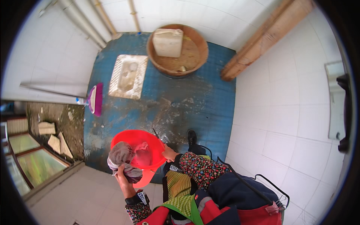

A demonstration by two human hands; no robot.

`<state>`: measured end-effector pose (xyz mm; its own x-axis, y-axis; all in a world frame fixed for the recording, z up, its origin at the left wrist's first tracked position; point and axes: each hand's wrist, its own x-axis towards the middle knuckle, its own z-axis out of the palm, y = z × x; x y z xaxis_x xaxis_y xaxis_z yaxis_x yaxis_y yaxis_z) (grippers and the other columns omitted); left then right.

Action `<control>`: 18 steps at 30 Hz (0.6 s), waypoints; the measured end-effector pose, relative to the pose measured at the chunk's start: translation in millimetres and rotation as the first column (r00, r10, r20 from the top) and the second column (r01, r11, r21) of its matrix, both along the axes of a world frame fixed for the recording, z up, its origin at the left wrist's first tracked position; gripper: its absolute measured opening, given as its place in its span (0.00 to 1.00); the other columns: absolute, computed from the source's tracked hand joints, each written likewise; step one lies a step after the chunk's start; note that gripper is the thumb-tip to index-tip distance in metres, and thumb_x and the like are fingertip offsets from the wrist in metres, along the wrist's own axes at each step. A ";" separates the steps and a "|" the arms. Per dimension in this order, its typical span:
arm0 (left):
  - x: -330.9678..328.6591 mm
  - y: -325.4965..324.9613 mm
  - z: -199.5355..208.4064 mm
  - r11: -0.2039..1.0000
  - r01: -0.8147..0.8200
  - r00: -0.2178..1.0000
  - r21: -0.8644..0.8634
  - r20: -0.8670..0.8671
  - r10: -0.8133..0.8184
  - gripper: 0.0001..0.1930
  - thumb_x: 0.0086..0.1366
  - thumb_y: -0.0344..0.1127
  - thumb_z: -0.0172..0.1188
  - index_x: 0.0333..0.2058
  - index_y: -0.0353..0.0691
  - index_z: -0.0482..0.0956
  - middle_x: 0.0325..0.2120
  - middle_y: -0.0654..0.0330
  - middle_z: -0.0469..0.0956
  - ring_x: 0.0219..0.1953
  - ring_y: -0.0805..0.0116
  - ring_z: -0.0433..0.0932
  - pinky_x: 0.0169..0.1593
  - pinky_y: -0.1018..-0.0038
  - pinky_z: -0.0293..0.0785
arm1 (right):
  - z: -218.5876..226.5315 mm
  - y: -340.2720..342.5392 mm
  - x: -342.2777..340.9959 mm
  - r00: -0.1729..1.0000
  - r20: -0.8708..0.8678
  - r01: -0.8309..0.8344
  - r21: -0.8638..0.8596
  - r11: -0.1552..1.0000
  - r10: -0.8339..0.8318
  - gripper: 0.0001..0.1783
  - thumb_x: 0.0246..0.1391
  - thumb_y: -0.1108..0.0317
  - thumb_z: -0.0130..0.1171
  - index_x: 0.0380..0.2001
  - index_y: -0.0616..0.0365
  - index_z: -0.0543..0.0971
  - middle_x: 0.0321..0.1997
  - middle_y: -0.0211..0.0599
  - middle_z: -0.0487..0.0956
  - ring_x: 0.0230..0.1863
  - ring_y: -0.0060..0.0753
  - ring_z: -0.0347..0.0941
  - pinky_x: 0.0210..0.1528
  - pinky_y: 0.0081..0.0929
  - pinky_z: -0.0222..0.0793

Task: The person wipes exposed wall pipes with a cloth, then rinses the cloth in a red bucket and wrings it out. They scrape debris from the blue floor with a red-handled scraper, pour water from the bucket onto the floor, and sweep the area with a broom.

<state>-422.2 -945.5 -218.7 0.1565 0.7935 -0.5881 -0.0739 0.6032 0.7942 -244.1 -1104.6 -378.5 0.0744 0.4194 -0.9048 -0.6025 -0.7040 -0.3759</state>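
Note:
In front of me is a red plastic basin (pixel 157 161), tilted, with my right hand (pixel 170 153) closed on its right rim. A bunched greyish cloth (pixel 122 153) hangs over the basin's left side. My left hand (pixel 120 172) is closed on that cloth from below. Inside the basin lies something pinkish and wet-looking (pixel 143 153); I cannot tell what it is. A paler red piece of plastic (pixel 144 180) shows under the basin's near side.
A large round wooden tub (pixel 204 56) at the back holds a whitish jerrycan (pixel 167 43). Left of it, a squat toilet (pixel 142 78) is set in the blue floor. A purple broom (pixel 98 99) leans at the left. A wooden beam (pixel 262 41) slants at the right.

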 end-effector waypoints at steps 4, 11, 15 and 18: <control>102.1 -21.7 1.2 0.994 0.107 0.994 0.002 0.012 -0.107 0.25 0.57 0.27 0.61 0.54 0.34 0.68 0.51 0.56 0.72 0.51 0.64 0.73 0.55 0.71 0.68 | 6.3 -51.6 69.5 0.990 -0.070 0.130 0.048 0.990 -0.126 0.38 0.55 0.73 0.46 0.68 0.45 0.48 0.25 0.43 0.73 0.11 0.29 0.62 0.09 0.26 0.53; 220.7 -58.9 -3.4 0.937 0.342 0.938 0.065 0.035 -0.345 0.25 0.57 0.27 0.60 0.53 0.32 0.68 0.48 0.56 0.74 0.47 0.66 0.74 0.50 0.72 0.71 | 0.8 -106.6 153.2 0.955 -0.135 0.280 0.107 0.954 -0.265 0.31 0.57 0.74 0.44 0.62 0.37 0.56 0.27 0.40 0.71 0.11 0.25 0.59 0.10 0.22 0.48; 235.7 -69.1 -9.6 0.926 0.372 0.925 0.067 0.062 -0.376 0.22 0.57 0.29 0.59 0.51 0.32 0.70 0.44 0.56 0.75 0.42 0.65 0.76 0.47 0.72 0.72 | -2.4 -116.2 175.2 0.947 -0.095 0.319 0.155 0.935 -0.308 0.36 0.55 0.77 0.41 0.66 0.37 0.51 0.27 0.38 0.70 0.11 0.24 0.57 0.10 0.21 0.48; 227.2 -71.2 -16.1 0.968 0.248 0.969 0.048 0.009 -0.248 0.21 0.57 0.30 0.58 0.49 0.31 0.71 0.42 0.56 0.76 0.41 0.66 0.76 0.45 0.72 0.73 | -10.0 -109.7 180.6 0.952 -0.033 0.306 0.189 0.933 -0.305 0.42 0.53 0.78 0.41 0.69 0.38 0.45 0.28 0.40 0.72 0.12 0.26 0.59 0.09 0.23 0.50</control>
